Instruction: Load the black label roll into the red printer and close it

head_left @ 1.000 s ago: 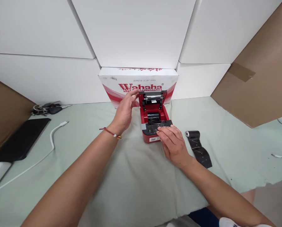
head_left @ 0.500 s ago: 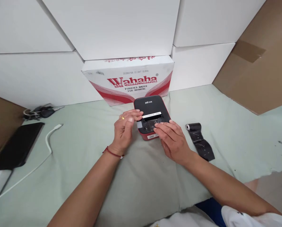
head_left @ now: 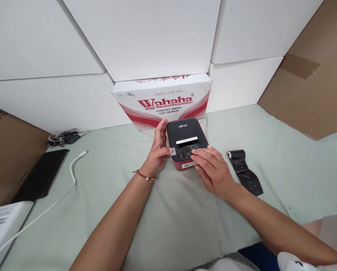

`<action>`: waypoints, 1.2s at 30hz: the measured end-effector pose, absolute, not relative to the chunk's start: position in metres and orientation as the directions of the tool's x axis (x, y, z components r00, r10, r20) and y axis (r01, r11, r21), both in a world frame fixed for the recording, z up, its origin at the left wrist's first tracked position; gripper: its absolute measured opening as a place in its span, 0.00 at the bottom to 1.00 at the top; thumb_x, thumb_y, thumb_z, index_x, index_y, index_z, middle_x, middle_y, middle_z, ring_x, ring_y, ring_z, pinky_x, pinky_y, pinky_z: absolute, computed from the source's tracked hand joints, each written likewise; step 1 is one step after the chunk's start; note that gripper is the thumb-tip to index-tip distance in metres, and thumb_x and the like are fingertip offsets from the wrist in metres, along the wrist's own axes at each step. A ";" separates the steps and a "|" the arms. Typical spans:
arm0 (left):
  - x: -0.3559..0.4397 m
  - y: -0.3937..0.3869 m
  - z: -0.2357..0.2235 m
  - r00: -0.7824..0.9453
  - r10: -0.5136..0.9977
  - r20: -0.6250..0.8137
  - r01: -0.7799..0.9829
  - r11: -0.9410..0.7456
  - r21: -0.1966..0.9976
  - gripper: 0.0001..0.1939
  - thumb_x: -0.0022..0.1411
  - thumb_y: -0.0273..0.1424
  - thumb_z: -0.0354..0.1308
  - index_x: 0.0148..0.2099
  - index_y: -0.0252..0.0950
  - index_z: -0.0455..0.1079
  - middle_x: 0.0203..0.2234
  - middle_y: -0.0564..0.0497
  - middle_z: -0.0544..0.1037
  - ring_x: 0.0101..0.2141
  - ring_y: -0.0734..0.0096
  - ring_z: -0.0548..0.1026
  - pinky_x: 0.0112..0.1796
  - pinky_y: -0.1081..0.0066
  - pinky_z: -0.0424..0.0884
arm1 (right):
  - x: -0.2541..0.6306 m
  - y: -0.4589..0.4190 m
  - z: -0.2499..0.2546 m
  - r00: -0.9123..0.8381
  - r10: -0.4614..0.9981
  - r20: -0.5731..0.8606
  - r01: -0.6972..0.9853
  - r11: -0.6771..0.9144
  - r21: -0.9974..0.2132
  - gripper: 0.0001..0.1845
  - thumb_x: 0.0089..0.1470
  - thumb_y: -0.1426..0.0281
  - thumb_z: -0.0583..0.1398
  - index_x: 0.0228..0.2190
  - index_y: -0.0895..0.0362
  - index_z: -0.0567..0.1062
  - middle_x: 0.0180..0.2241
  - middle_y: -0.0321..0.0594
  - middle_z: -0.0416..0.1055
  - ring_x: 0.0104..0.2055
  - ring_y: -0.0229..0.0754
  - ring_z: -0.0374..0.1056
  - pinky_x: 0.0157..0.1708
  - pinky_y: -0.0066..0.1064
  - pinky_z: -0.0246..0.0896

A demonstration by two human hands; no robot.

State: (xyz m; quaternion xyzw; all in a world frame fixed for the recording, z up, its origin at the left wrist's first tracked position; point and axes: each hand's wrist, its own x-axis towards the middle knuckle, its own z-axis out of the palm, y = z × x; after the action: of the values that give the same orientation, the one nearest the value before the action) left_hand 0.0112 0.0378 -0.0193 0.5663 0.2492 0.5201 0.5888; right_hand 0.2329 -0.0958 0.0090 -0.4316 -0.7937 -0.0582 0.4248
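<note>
A black and red portable printer (head_left: pixel 182 132) lies on the cloth, with a white warning strip (head_left: pixel 186 141) across its top slot. Dark glossy film (head_left: pixel 186 151) covers the area below the slot. My left hand (head_left: pixel 158 150) grips the printer's left side, fingers stretched along the edge and thumb on a light grey tab (head_left: pixel 173 152). At the front right corner, my right hand (head_left: pixel 213 167) is closed on the printer, fingertips touching the film's edge and thumb against the red front. Its thumb tip is partly hidden.
A partly unrolled black film roll (head_left: pixel 237 155) lies to the right. A Wahaha water carton (head_left: pixel 162 101) stands directly behind the printer. Keys (head_left: pixel 65 138), a black flat object (head_left: pixel 42 175) and a white cable (head_left: pixel 72 169) lie left. White boxes (head_left: pixel 145 37) wall the back; a brown carton (head_left: pixel 306 82) stands right.
My left hand has shifted from the printer's top to its left side, its fingers straightening and its thumb coming onto the grey tab. My right hand stays at the front right corner.
</note>
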 end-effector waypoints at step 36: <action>0.025 0.038 -0.047 0.404 0.906 0.125 -0.360 0.032 0.932 0.57 0.54 0.38 0.66 0.83 0.47 0.49 0.80 0.46 0.62 0.79 0.42 0.59 0.77 0.46 0.56 | 0.186 0.053 0.107 -0.232 0.920 -0.316 0.969 0.248 0.013 0.15 0.56 0.76 0.72 0.46 0.57 0.88 0.46 0.58 0.87 0.47 0.64 0.84 0.45 0.45 0.76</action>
State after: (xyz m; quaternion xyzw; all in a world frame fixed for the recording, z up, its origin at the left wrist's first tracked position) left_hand 0.0248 0.0375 -0.0466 0.5081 0.2688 0.4751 0.6662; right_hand 0.1862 0.0531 0.1071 -0.6060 -0.7792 0.0930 -0.1302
